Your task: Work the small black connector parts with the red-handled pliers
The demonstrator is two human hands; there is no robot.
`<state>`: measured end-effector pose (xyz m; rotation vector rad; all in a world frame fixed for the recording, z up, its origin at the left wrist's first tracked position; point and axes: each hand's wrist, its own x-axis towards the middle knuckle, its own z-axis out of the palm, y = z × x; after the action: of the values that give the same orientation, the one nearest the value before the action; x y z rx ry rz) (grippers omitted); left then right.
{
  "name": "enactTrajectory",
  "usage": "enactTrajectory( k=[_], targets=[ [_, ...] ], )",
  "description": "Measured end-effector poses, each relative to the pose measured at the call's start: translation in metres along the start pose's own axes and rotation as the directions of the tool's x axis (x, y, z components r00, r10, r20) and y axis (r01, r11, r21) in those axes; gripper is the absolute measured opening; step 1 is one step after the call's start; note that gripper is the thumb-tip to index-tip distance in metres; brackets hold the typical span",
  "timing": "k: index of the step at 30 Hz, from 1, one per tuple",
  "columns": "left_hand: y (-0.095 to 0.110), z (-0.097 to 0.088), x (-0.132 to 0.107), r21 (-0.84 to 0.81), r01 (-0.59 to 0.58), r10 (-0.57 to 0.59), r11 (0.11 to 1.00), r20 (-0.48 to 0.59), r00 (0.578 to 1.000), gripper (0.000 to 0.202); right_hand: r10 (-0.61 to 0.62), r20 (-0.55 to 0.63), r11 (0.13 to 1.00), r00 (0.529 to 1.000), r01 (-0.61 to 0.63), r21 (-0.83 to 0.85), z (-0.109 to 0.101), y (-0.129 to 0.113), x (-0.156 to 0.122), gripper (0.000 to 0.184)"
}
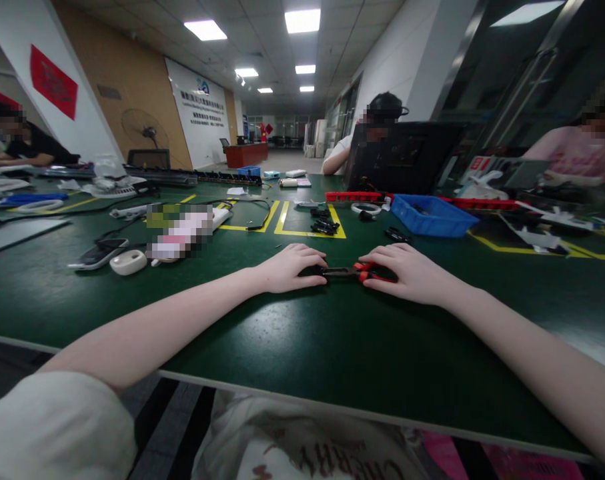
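Observation:
Both my hands rest on the dark green table (302, 347) close together. My right hand (407, 270) is closed round the red handles of a pair of pliers (355, 271) that lies flat on the table. The pliers' dark jaws point left toward my left hand (289, 267). That hand's fingers are curled over a small black part at the jaw tips; the part is mostly hidden under the fingers.
Small black parts (325, 227) lie inside a yellow-taped square. A blue bin (429, 215) and a red strip (355, 197) stand behind, right. A white puck (128, 261) and cables lie at left. Other people sit at the far left, the back and the right.

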<state>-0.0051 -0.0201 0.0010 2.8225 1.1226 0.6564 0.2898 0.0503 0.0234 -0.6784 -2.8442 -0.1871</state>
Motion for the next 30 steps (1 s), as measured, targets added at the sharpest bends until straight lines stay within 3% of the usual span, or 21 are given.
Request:
enactTrajectory(
  k=[14,22,25,30],
  targets=[
    [0.003,-0.003,0.0,0.097,0.022,-0.025,0.995,0.035,0.999,0.033,0.077,0.021,0.997,0.997,-0.078,0.026,-0.003,0.009,-0.001,0.053],
    [0.003,-0.003,0.0,0.064,0.007,-0.009,0.998,0.028,1.0,0.033,0.25,-0.015,0.968,0.968,-0.25,0.02,0.004,0.039,-0.011,0.06],
    [0.003,-0.003,-0.001,0.053,0.012,-0.014,0.999,0.036,0.999,0.033,0.215,-0.141,0.973,0.966,-0.225,-0.057,0.005,0.041,-0.013,0.059],
    [0.003,-0.003,-0.002,0.032,0.03,-0.031,0.999,0.039,0.999,0.034,0.028,-0.261,0.979,0.965,-0.079,-0.189,-0.004,0.026,-0.011,0.047]
  ],
)
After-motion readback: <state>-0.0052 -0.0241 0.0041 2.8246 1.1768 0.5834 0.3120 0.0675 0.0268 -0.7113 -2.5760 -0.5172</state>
